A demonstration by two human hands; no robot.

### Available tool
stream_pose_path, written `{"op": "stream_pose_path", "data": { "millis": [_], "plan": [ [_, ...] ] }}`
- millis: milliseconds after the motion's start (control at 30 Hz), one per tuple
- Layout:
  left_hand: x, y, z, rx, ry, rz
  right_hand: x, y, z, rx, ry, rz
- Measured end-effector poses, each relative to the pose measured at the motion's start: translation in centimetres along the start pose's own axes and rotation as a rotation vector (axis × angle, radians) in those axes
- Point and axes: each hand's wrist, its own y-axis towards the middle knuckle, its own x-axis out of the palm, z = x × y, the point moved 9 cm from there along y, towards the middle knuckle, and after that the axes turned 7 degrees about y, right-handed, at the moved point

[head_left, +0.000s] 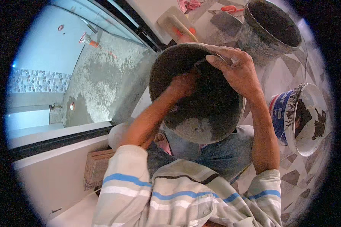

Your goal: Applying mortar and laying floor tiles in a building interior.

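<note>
A dark round bucket (189,126) is tilted toward me above my lap, its inside coated with grey, wet-looking mortar (204,100). My right hand (236,70) grips its far right rim, thumb on the inner side. My left hand (183,83) reaches deep into the bucket and is blurred by motion. Its fingers look closed, and a short greyish strip shows just beyond them. What that strip belongs to is hidden in the dark interior.
At the far right stands a mortar-crusted black bucket (250,41). Below it a white and blue pail (282,117) lies tilted, smeared inside. An orange-handled tool (229,8) is on the patterned tiles. Left, a black-framed opening (83,145) borders a rough cement floor (102,79); stacked tiles (96,166) lean nearby.
</note>
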Motion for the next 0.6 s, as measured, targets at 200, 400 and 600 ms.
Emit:
{"op": "stream_pose_path", "data": {
  "millis": [200, 400, 600],
  "plan": [
    [6.8, -2.6, 5.3, 0.115, -0.272, -0.053, -1.4, -1.0, 1.3, 0.066, 0.101, 0.008],
    [0.7, -4.1, 1.7, 0.112, 0.022, -0.344, -2.4, -0.9, 1.7, 0.108, 0.094, 0.048],
    [7.4, 0.9, 0.0, 0.145, -0.186, -0.177, -0.9, -1.1, -0.7, -0.041, -0.076, 0.014]
  ]
}}
